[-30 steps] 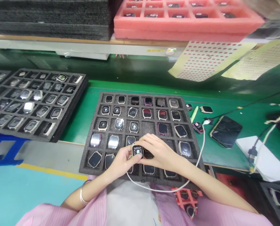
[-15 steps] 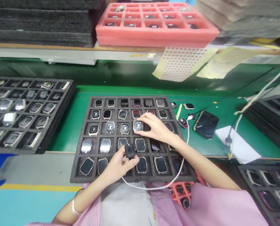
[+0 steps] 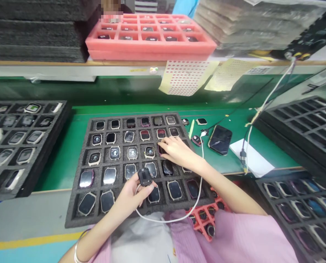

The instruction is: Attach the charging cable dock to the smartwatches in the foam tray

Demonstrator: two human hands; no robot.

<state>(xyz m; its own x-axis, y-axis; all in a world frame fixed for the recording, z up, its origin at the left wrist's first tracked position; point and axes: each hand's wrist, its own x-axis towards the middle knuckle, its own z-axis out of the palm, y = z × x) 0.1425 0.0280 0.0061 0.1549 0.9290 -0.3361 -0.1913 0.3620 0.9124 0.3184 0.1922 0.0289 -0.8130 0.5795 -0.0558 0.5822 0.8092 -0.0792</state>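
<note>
A dark grey foam tray point(image 3: 69, 215) lies before me, with smartwatches in its compartments. My left hand point(image 3: 137, 190) grips a small black charger block point(image 3: 144, 176) with a white cable point(image 3: 176, 220), held above the tray's front rows. My right hand point(image 3: 179, 151) reaches into the third row, thumb and fingers closed at the edges of a dark, purple-edged smartwatch point(image 3: 160, 149), mostly hidden by the fingers. Left of it sits a smartwatch with a lit dial point(image 3: 149, 152). Several others in the second and third rows are lit too, such as one silver smartwatch point(image 3: 114, 153).
More watch trays flank me: a left tray point(image 3: 53, 146) and a lower right tray point(image 3: 264, 204). Right of the main tray lie a phone point(image 3: 220, 140), a green pen point(image 3: 191, 129) and white paper point(image 3: 253, 160). A pink foam tray point(image 3: 152, 53) stands on the shelf above.
My right hand has let go of the lit smartwatch and moved one compartment right to the purple-edged one. The left hand still holds the charger block. The view has swung right.
</note>
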